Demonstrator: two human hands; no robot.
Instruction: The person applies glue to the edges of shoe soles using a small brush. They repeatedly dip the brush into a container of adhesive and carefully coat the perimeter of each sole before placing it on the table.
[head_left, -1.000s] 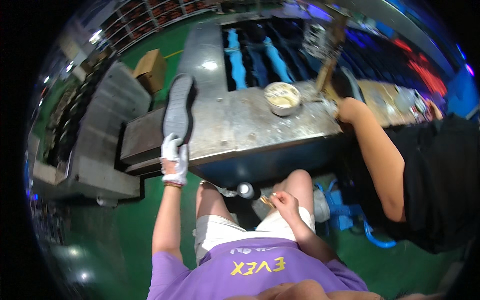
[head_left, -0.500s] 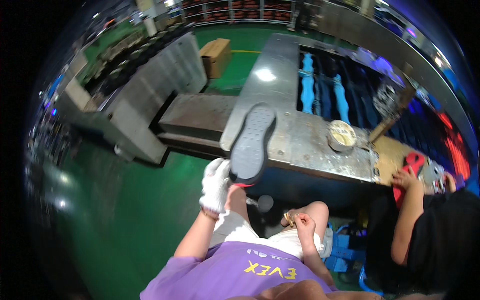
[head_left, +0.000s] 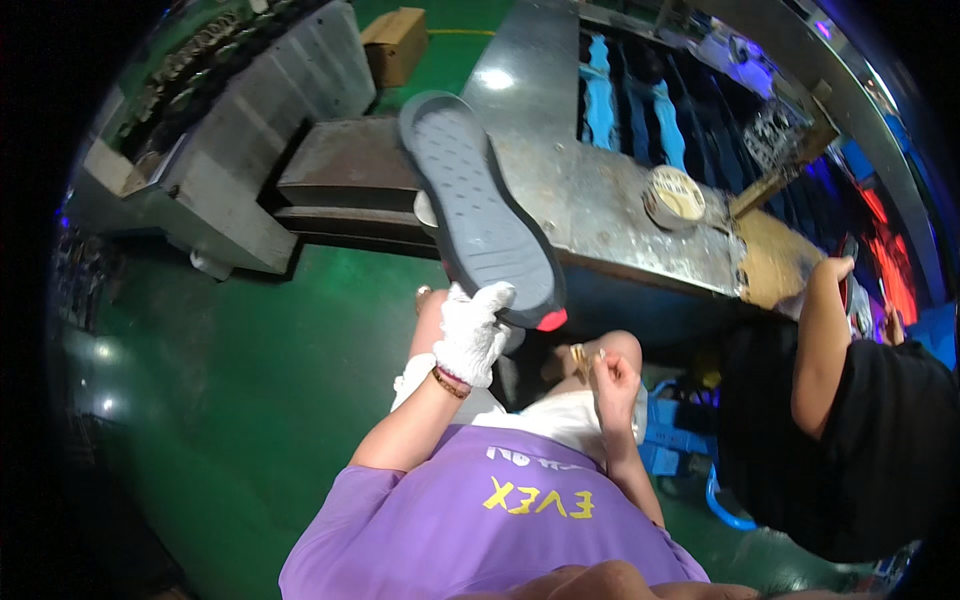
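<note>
My left hand (head_left: 473, 335), in a white knitted glove, grips a shoe sole (head_left: 478, 205) near its lower end. The sole is grey inside with a black rim and a red patch at that end. It is tilted, its far end to the upper left, in front of the metal bench (head_left: 560, 175). My bare right hand (head_left: 614, 382) is over my right thigh, thumb and fingers pinched together. Whatever they hold, if anything, is too small to make out. A small yellowish-brown thing (head_left: 578, 353) shows just beside those fingers.
A white tub (head_left: 673, 198) of pale paste stands on the bench edge. Blue and dark strips (head_left: 600, 95) lie beyond it. At right a co-worker in black (head_left: 840, 440) sits close by. A metal machine (head_left: 235, 150) and cardboard box (head_left: 394, 45) stand at left.
The sole has come closer and turned, its far end swinging left and its red end right. My left hand has shifted right and up. The co-worker's arm has moved, and the whole view has shifted.
</note>
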